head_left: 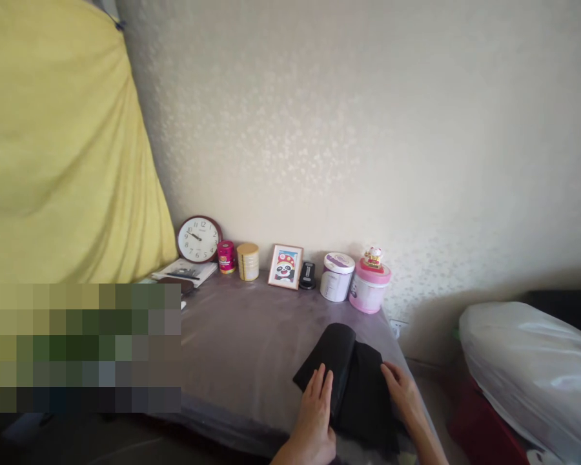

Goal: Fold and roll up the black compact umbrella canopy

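Observation:
A black sheet-like piece point(363, 387), cloth or thin plastic, lies partly folded near the right end of the table; its left part is turned over into a rounded fold. My left hand point(314, 413) rests on that fold with its fingers stretched out and close together. At the right edge of the black sheet, my right hand point(404, 394) holds the border between thumb and fingers. The sheet's near end runs down to the table's front edge, partly behind my left wrist.
Along the wall stand a clock point(199, 239), a pink tin point(226, 258), a yellow-lidded jar point(248, 261), a panda picture frame point(285, 266), a white tub point(337, 278) and a pink tub point(369, 289). A plastic-covered bundle point(532, 361) sits to the right of the grey-covered table point(242, 342).

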`<control>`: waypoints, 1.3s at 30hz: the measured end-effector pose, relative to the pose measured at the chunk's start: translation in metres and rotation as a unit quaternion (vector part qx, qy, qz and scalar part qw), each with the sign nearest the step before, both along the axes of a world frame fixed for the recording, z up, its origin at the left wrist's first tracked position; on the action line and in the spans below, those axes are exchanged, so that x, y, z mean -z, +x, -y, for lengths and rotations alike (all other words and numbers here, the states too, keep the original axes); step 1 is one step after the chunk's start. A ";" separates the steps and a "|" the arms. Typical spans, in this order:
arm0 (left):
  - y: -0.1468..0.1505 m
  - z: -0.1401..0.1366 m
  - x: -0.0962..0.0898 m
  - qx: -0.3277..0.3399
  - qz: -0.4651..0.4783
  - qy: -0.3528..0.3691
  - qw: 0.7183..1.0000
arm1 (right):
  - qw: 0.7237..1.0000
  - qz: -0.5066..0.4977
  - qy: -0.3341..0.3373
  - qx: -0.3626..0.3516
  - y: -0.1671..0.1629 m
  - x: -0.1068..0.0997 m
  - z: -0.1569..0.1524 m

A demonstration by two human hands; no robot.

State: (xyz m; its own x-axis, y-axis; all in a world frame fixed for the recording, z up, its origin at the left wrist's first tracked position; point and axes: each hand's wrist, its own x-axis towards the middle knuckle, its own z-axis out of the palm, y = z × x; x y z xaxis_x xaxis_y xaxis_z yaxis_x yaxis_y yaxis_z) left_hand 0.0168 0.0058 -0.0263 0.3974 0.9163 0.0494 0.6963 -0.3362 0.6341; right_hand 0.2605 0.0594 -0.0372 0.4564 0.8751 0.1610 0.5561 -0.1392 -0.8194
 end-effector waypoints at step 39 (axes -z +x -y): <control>0.000 0.004 0.012 -0.029 -0.020 0.056 0.998 | 0.994 0.007 -0.051 -0.096 -0.121 -0.035 -0.051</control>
